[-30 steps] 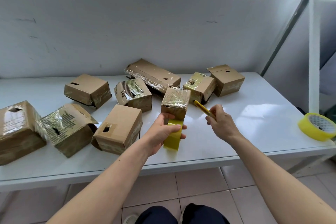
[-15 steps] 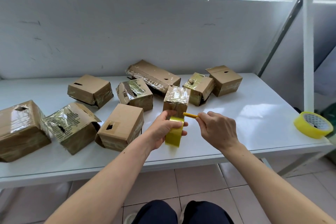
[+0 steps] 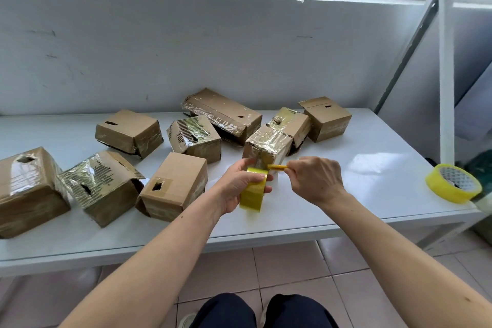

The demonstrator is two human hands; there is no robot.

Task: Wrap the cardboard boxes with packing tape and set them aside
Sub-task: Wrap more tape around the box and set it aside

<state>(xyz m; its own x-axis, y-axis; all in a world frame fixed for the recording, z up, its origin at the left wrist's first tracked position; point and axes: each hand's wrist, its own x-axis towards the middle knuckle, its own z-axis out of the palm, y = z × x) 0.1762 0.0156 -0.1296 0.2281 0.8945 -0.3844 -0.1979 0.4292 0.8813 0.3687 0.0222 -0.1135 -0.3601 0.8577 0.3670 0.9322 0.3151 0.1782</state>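
1. Centrally, left hand (image 3: 237, 186) grips the tape roll (image 3: 253, 192), fingers curled round it, just above the table (image 3: 372, 168) near its front edge.
2. Right hand (image 3: 316, 181) pinches a yellow cutter (image 3: 277, 167); its tip meets the roll's top, beside the taped box (image 3: 267, 145).
3. That box stands mid-table, touching another wrapped box (image 3: 291, 124) behind it.
4. Plain box (image 3: 174, 186) sits left of the hands, near the front edge.
5. More boxes spread toward the left edge and back edge.
6. Spare roll (image 3: 454, 183) lies at the front right corner.
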